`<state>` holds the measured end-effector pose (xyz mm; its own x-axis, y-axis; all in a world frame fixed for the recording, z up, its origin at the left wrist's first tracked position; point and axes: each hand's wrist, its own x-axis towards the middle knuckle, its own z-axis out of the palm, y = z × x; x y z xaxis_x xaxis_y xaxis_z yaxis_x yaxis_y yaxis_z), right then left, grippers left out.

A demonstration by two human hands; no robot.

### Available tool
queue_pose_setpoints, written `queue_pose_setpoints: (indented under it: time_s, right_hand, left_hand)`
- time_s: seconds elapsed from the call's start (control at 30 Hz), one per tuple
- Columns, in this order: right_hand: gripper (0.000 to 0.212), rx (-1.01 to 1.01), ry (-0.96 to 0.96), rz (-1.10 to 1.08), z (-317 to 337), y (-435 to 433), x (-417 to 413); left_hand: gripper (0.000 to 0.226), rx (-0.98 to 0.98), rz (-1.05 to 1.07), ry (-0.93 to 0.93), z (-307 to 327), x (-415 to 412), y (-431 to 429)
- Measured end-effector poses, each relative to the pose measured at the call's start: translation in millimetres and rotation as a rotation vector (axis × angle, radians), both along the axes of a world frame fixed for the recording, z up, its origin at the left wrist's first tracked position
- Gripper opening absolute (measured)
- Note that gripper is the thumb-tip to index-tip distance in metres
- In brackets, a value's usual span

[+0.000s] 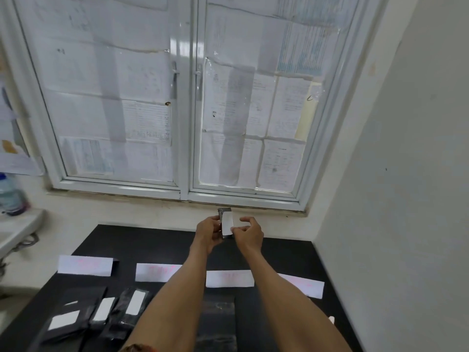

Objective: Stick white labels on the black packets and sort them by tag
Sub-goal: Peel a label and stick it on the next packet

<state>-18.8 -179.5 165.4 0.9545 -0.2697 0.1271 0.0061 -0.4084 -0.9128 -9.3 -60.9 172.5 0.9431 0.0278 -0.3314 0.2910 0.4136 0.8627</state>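
Raised in front of the window sill, a black packet stands upright with a white label on its face. My left hand grips its left edge. My right hand has its thumb pressed on the label's lower right corner. On the black table several white tag cards with faint red writing lie in a row, among them the leftmost tag card and the rightmost tag card. Labelled black packets lie in a loose pile at the near left. Another black packet lies between my forearms.
A papered window fills the wall ahead. A white wall closes the right side. A plastic water bottle stands on a white ledge at the far left.
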Motion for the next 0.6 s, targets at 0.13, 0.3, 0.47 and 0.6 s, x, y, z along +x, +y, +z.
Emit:
queue_pose_setpoints:
  time_s: [0.13,0.3,0.47,0.6]
  right_hand:
    - [0.037,-0.014,-0.007,0.013,-1.2,9.8,3.6]
    - [0.037,-0.036,-0.007,0.004,-2.1,14.9,7.3]
    - [0.039,-0.141,-0.013,-0.024,-2.9,17.0,9.2]
    - [0.044,-0.146,-0.062,0.032,-4.9,15.9,10.1]
  left_hand:
    - [0.036,0.005,-0.01,0.023,-2.4,3.0,11.5]
    - [0.04,0.036,-0.014,0.008,-5.4,8.6,18.7]
    - [0.038,0.079,-0.018,-0.057,-8.4,6.1,22.8]
    - [0.035,0.071,-0.005,-0.056,-9.7,5.5,23.1]
